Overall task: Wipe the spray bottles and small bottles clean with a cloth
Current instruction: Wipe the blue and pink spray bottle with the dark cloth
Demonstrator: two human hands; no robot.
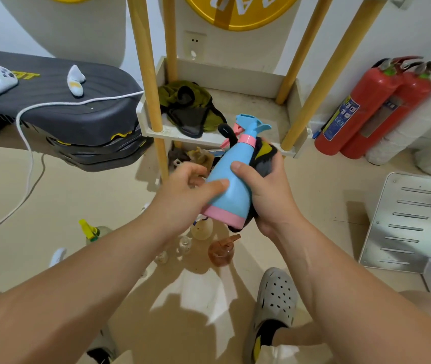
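Lower left of centre: a yellow-trigger spray bottle (92,231) stands on the floor (59,195). At centre, the left hand (183,193) grips the blue spray bottle (229,187), which is tilted with its nozzle upward. The right hand (269,198) clamps a dark cloth (264,156) against the bottle's right side.

The dark cloth (264,155) is mostly hidden behind the blue spray bottle (231,190) and the right hand (269,198). On the near floor (77,195) the small glass bottles (185,244) are blurred.

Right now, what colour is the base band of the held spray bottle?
Pink band, light blue spray bottle; head view.
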